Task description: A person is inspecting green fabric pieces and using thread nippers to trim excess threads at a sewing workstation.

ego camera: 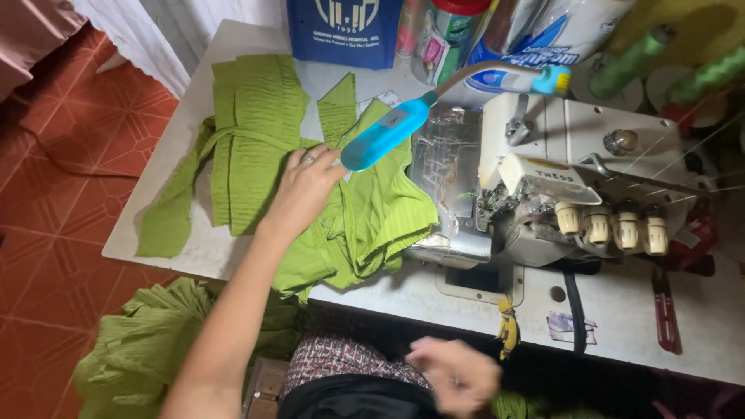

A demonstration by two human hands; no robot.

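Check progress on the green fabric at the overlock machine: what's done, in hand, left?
Done: flat green cut pieces lie stacked on the table's left side.
In hand: the left hand rests on bunched green fabric beside the overlock machine; the right hand is blurred at the lap, its grip unclear.
Left: a green fabric heap hangs below the table edge; whether it is sewn cannot be told.

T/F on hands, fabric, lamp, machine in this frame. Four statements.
1. The left hand rests on the green fabric on the table. True.
2. The right hand grips the blue lamp. False: it is low, near the lap, blurred.
3. The fabric lies left of the sewing machine. True.
4. The lamp's head is red. False: it is blue.
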